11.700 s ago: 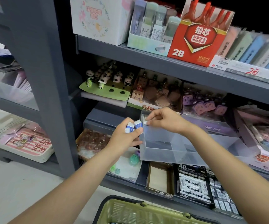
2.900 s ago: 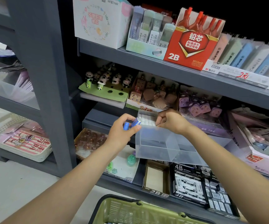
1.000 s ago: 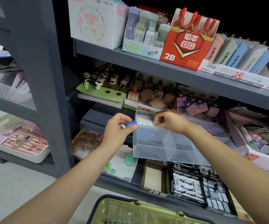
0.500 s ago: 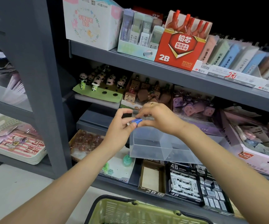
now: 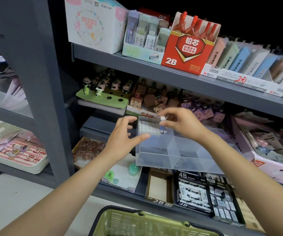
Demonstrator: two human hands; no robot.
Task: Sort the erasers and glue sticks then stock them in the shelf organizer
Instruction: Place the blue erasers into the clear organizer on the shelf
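A clear plastic organizer (image 5: 180, 150) with compartments stands on the middle shelf. Its back-left compartment holds a packed row of white erasers (image 5: 147, 128). My right hand (image 5: 181, 123) pinches one blue-sleeved eraser (image 5: 162, 122) on end over that row. My left hand (image 5: 123, 138) hovers at the organizer's left wall with fingers spread and holds nothing.
A green basket (image 5: 146, 223) sits below at the bottom edge. Boxes of 2B and 4B erasers (image 5: 193, 195) line the lower shelf. Panda figures (image 5: 103, 86), brown and purple novelty items fill the shelf behind. A red 2B lead box (image 5: 188, 48) stands on the upper shelf.
My right hand took the blue-sleeved eraser from my left hand and carried it over the eraser row. My left hand opened and now holds nothing.
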